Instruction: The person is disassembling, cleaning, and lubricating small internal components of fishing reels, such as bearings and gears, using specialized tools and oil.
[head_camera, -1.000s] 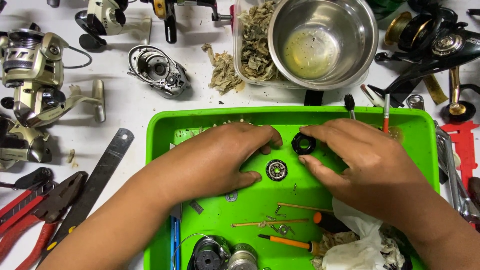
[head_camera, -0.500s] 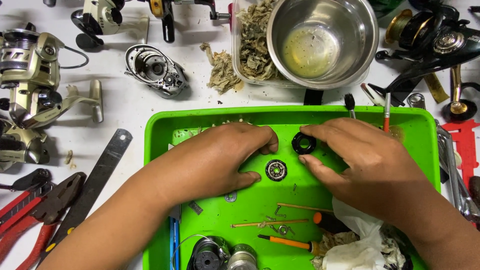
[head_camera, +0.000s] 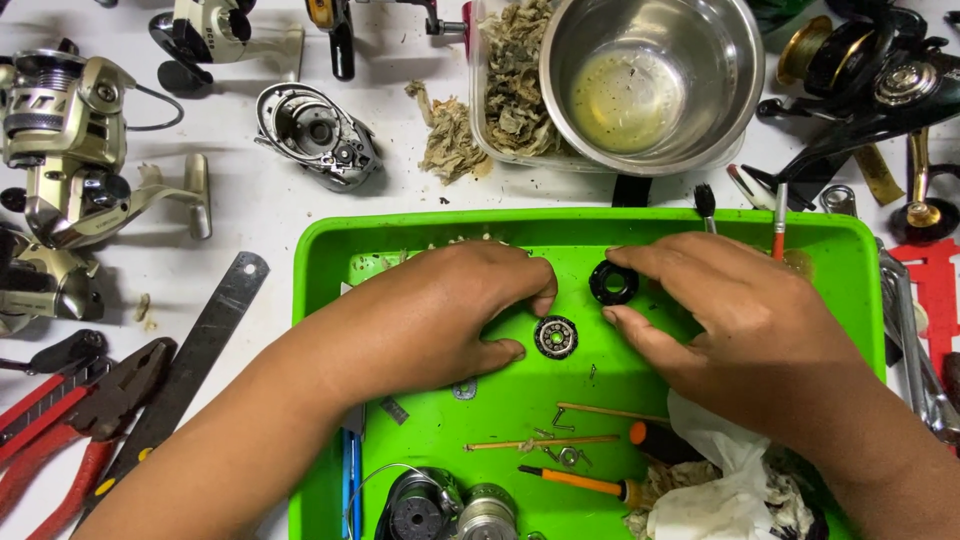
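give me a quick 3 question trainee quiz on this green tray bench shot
1. True or false: the left hand grips the red-handled pliers.
2. Which small part lies nearest the right hand fingertips: A, the black ring-shaped part; B, the flat grey metal ruler; C, the orange-handled screwdriver?
3. What holds the round black-and-silver gear part?

Key: 1 false. 2 A. 3 the bright green plastic tray; the part rests on its floor between both hands.

Both hands rest in the green tray (head_camera: 330, 260) — left hand (head_camera: 440, 310) beside a round bearing (head_camera: 555, 337), right hand (head_camera: 740, 320) touching a black ring (head_camera: 613, 283).
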